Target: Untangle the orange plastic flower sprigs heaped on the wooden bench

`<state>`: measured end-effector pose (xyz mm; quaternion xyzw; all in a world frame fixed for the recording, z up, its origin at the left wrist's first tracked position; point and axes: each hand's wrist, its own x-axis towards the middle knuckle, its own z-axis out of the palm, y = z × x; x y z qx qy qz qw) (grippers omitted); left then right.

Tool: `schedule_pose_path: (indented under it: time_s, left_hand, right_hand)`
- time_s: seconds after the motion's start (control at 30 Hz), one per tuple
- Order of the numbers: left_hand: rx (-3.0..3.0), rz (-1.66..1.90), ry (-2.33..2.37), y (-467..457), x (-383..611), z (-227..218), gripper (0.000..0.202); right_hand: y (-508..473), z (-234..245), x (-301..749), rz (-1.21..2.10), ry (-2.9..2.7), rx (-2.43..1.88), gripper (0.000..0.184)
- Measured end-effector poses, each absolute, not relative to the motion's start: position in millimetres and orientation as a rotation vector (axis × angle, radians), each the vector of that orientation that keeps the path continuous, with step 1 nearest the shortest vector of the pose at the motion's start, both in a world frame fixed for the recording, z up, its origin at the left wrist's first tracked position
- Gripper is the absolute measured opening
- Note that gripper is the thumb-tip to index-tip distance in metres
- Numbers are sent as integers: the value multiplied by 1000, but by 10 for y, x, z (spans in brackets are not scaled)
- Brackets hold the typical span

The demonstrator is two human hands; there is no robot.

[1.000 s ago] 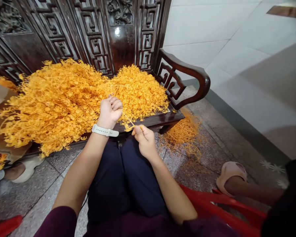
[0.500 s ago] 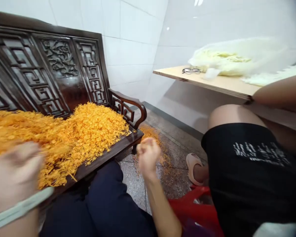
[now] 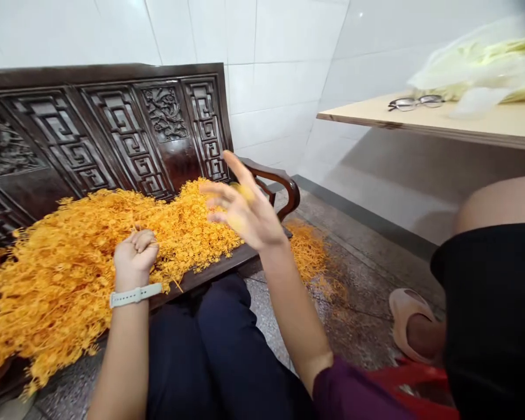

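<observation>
A long heap of small orange flowers (image 3: 61,274) on thin stems covers the seat of a dark carved wooden bench (image 3: 175,151). In front of the heap, my left hand (image 3: 136,252), with a pale green watch band on the wrist, is closed in a fist. A thin flower stem (image 3: 136,226) seems to poke out above it; the rest is hidden. My right hand (image 3: 251,216) is raised over the heap's right end, fingers spread and smeared by motion. Blurred yellow-orange flower bits (image 3: 244,191) show by its fingers and palm, apparently loose.
Orange stems (image 3: 308,248) are scattered on the floor beyond the bench's armrest (image 3: 284,181). A wooden shelf (image 3: 359,116) holds eyeglasses (image 3: 415,103) and a pale bag (image 3: 476,64). At right sits another person, with a pink shoe (image 3: 413,321) and black shorts (image 3: 494,303).
My right hand has risen from above the floor stems to the heap and opened from a fist. My left hand now shows further right, still closed. The view has turned left.
</observation>
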<state>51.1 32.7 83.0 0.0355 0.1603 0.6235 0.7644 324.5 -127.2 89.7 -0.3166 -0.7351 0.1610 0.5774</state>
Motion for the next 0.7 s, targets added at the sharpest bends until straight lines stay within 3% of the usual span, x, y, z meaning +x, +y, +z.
schedule_pose_path:
  time_s: [0.27,0.47,0.53,0.7]
  left_hand:
    - [91,1449,363,223,339,872,35]
    - [174,1309,416,-42,1080,1002,37]
    - [213,1274,449,-104,1251,1032,38]
    - [174,1239,476,-59,1286,988,36]
  right_hand:
    - [-748,529,2801,625,-1190,-973,27]
    - [-719,55,2238,1286,-853,-660,56]
    - [-695,40,2183,1360,-718,-512,48]
    - [-670,7,2341,1187,-560,-521,29]
